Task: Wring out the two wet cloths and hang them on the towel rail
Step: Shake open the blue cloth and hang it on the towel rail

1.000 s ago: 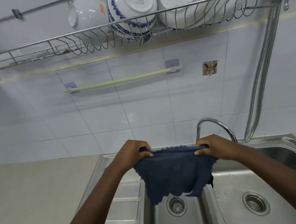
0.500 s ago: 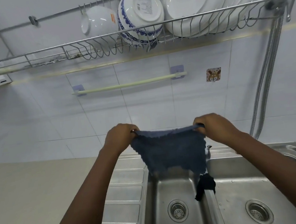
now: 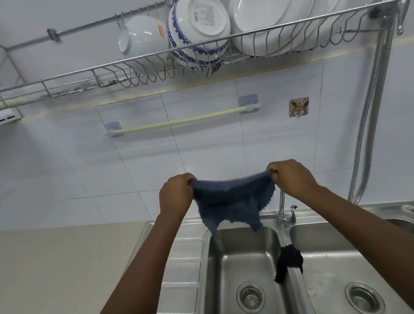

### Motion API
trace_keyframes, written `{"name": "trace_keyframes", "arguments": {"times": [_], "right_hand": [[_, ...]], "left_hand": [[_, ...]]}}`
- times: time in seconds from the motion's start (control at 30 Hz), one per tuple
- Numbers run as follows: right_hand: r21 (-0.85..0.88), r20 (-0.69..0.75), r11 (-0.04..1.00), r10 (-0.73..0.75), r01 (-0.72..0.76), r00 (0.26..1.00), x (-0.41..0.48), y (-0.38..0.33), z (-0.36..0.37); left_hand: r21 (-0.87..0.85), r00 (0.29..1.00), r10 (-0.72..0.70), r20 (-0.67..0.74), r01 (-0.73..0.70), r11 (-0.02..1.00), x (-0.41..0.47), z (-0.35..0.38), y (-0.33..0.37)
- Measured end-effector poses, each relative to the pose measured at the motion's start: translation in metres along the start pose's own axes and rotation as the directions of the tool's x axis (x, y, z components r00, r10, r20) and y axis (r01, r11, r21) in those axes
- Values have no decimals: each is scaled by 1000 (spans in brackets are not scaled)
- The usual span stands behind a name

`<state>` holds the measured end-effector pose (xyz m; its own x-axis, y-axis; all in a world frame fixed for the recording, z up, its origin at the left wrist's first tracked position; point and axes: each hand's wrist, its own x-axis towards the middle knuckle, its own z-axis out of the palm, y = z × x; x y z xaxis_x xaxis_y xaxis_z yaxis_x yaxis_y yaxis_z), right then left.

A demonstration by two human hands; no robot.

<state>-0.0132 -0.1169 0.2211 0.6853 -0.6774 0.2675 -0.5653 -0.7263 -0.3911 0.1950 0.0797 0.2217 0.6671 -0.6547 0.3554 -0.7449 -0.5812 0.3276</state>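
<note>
A blue cloth (image 3: 231, 201) hangs spread between my two hands above the left sink basin. My left hand (image 3: 177, 197) grips its left top corner and my right hand (image 3: 293, 180) grips its right top corner. The pale towel rail (image 3: 184, 120) is fixed to the tiled wall above the cloth, with nothing hanging on it. A second, darker cloth (image 3: 288, 263) lies bunched over the divider between the two basins.
A double steel sink (image 3: 184, 273) with a tap (image 3: 283, 210) sits below. A wire dish rack (image 3: 191, 57) with bowls and plates hangs above the rail. A metal hose (image 3: 371, 115) runs down the right wall. A sticker hook (image 3: 298, 107) is right of the rail.
Both hands have lifted the blue cloth up from the sink toward the rail. The dark cloth on the divider has come into view beneath it.
</note>
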Motion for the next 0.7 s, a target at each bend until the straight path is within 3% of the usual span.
{"name": "trace_keyframes", "arguments": {"times": [0.07, 0.17, 0.23, 0.3, 0.5, 0.63, 0.7], "right_hand": [[33, -69, 999, -3, 5, 998, 0, 5, 2], [24, 5, 999, -32, 32, 999, -2, 6, -1], [56, -61, 997, -46, 50, 997, -2, 9, -2], [23, -34, 998, -56, 57, 998, -6, 10, -4], [11, -16, 994, -105, 106, 994, -9, 11, -6], [42, -24, 996, -81, 82, 996, -9, 8, -8], [25, 44, 999, -48, 47, 998, -8, 10, -8]], "left_hand": [[-40, 997, 14, -74, -17, 999, -4, 0, -1], [-68, 996, 14, -83, -20, 997, -13, 3, -4], [-66, 996, 16, -90, -22, 998, -17, 7, -10], [-71, 999, 5, -49, -9, 997, -21, 12, -16], [-226, 984, 2, -176, -43, 973, -32, 10, -28], [-216, 990, 12, -140, -42, 975, -24, 3, -34], [-126, 999, 38, 11, -37, 991, -23, 2, -37]]}}
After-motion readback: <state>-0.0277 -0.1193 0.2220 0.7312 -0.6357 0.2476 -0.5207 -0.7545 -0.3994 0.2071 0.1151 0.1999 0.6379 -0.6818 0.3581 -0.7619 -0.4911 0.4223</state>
